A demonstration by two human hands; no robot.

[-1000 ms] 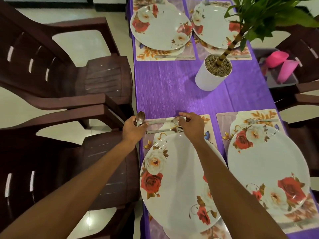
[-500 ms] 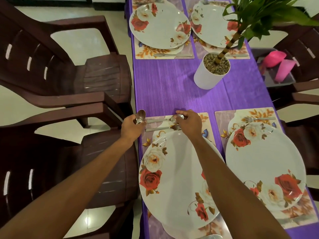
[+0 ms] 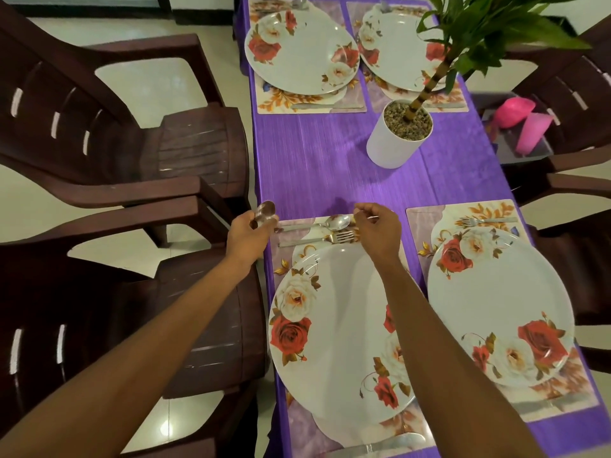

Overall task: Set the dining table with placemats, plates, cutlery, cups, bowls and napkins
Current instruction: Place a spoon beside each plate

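Nearest, a steel knife point(image 3: 380, 446) lies at the near edge of the near-left floral placemat point(image 3: 297, 421), just past the rim of a large white round plate printed with red and white roses point(image 3: 337, 325). Beyond that plate, on the same mat, a steel fork point(image 3: 317, 239) and a steel spoon point(image 3: 330, 223) lie side by side. This place therefore has mat, plate and cutlery.

The right hand point(image 3: 377, 229) hovers over their heads, fingers loosely curled and holding nothing I can make out. The left hand point(image 3: 248, 233), just off the counter edge, has its fingers clamped on a held steel spoon point(image 3: 266, 209), bowl upward. Whether the fist holds more, I cannot tell.

The near-right rose plate point(image 3: 499, 305) has a second fork point(image 3: 486, 221) beyond it but no spoon that I can see, so that looks like the next job.

On the purple-clothed counter point(image 3: 314, 166) stands a white pot with a green plant point(image 3: 396, 133). The far-left rose plate point(image 3: 301, 54) and far-right rose plate point(image 3: 396, 51) sit on mats with some cutlery.

Two pink cups point(image 3: 515, 107) lie off the counter to the right, not yet placed. No bowls or napkins show.
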